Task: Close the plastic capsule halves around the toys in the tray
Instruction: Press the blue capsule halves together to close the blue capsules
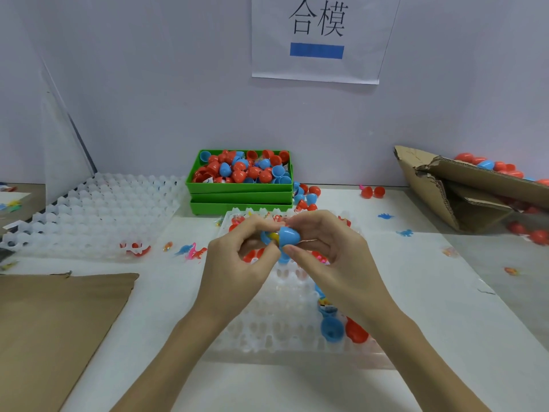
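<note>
Both hands meet above the white plastic tray (285, 337) in the middle of the table. My right hand (329, 251) pinches a blue capsule half (289, 235) between thumb and fingers. My left hand (237, 257) pinches the other blue half (265, 237), mostly hidden by its fingers. A yellow toy (274, 237) shows in the gap between the two halves. In the tray sit an open blue half (332, 328) and a red half (356, 333) at the right, with more red and blue pieces under and behind my hands.
A green bin (240, 185) full of red and blue halves stands behind the tray. A stack of white trays (95, 212) lies at the left, cardboard (56, 322) at the near left, a torn box (469, 188) at the right. Small toy dinosaurs (193, 251) lie loose.
</note>
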`<action>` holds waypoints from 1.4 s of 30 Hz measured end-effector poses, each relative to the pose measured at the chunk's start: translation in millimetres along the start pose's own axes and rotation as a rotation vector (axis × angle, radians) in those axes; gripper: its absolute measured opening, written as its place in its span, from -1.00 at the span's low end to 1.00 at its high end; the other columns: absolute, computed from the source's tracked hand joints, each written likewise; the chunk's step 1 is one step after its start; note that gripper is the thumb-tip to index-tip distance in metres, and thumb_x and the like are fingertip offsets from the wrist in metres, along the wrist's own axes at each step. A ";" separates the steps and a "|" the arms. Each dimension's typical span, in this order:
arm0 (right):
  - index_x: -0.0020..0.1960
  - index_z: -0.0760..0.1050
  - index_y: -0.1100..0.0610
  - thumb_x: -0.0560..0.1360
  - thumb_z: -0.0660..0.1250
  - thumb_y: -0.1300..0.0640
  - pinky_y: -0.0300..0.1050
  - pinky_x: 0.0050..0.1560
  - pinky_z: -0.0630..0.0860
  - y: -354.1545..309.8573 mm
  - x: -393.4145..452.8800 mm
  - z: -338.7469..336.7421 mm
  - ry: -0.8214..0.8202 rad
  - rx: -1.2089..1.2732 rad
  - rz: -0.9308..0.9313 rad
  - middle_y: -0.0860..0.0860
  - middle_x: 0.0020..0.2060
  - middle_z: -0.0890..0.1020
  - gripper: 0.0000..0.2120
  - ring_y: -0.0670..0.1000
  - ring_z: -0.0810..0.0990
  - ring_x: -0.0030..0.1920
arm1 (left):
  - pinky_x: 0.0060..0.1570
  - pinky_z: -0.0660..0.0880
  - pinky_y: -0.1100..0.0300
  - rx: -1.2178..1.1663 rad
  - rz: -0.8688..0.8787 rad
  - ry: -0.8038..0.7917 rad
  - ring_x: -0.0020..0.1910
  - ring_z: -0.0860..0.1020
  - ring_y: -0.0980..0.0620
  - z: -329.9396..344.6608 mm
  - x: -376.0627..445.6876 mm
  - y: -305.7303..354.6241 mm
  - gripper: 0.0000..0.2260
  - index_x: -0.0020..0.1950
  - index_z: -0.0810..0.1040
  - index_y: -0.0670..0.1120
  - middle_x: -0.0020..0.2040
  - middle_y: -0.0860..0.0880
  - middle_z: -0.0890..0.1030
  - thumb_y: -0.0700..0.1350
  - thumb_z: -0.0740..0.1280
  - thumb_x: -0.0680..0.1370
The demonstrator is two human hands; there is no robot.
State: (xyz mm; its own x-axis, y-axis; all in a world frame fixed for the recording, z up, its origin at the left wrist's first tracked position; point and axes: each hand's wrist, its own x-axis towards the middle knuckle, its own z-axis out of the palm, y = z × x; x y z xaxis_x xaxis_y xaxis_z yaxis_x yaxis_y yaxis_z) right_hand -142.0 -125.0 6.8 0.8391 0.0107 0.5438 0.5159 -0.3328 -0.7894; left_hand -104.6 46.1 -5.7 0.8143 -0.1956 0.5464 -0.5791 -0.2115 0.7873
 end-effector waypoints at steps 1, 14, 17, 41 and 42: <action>0.20 0.54 0.06 0.44 0.47 0.06 -0.35 0.07 0.59 -0.7 0.0 0.4 0.015 -0.001 0.003 -0.17 0.06 0.67 -0.65 -0.16 0.68 0.08 | 0.04 0.64 0.27 0.020 0.020 0.008 0.02 0.68 0.10 0.4 -0.5 0.7 -0.78 0.15 0.69 -0.04 0.02 0.13 0.71 -0.30 0.44 0.57; 0.17 0.60 0.15 0.49 0.48 0.16 -0.29 0.05 0.62 -1.2 1.1 -8.0 0.059 0.042 -0.007 -0.14 0.01 0.71 -0.74 -0.08 0.72 0.04 | 0.26 0.60 0.16 -0.072 0.066 -0.053 0.29 0.61 0.14 3.4 -3.0 3.4 -0.58 0.44 0.55 -0.08 0.30 0.07 0.65 -0.08 0.38 0.57; 0.17 0.61 0.16 0.49 0.48 0.19 -0.23 0.08 0.64 -3.1 1.6 -10.3 0.060 0.071 0.013 -0.12 0.01 0.72 -0.74 -0.07 0.72 0.05 | 0.23 0.62 0.14 -0.108 0.094 -0.046 0.29 0.62 0.02 -0.8 -0.2 4.3 -0.61 0.39 0.60 -0.12 0.26 0.01 0.65 -0.14 0.42 0.56; 0.33 0.60 0.11 0.54 0.44 0.26 -0.13 0.19 0.63 -0.9 -6.0 2.1 0.090 0.039 0.065 -0.07 0.14 0.71 -0.64 -0.16 0.69 0.15 | 0.11 0.59 0.29 0.197 0.275 0.046 0.07 0.63 0.05 -5.1 1.2 4.1 -0.60 0.30 0.67 -0.17 0.08 -0.03 0.67 -0.15 0.54 0.47; 0.35 0.59 0.12 0.53 0.46 0.22 -0.11 0.19 0.63 -0.9 -6.9 4.7 0.099 0.055 0.074 -0.07 0.15 0.71 -0.62 -0.15 0.69 0.15 | 0.11 0.59 0.30 0.213 0.276 0.057 0.07 0.63 0.05 -4.1 0.4 3.9 -0.60 0.30 0.67 -0.17 0.07 -0.04 0.67 -0.16 0.55 0.48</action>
State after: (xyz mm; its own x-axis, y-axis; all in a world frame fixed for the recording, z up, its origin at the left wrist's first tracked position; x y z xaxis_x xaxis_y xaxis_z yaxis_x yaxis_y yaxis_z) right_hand -147.4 -120.3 2.4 0.8554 -0.1057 0.5070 0.4644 -0.2771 -0.8412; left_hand -106.4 49.1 -1.2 0.6237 -0.2203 0.7500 -0.7675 -0.3543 0.5342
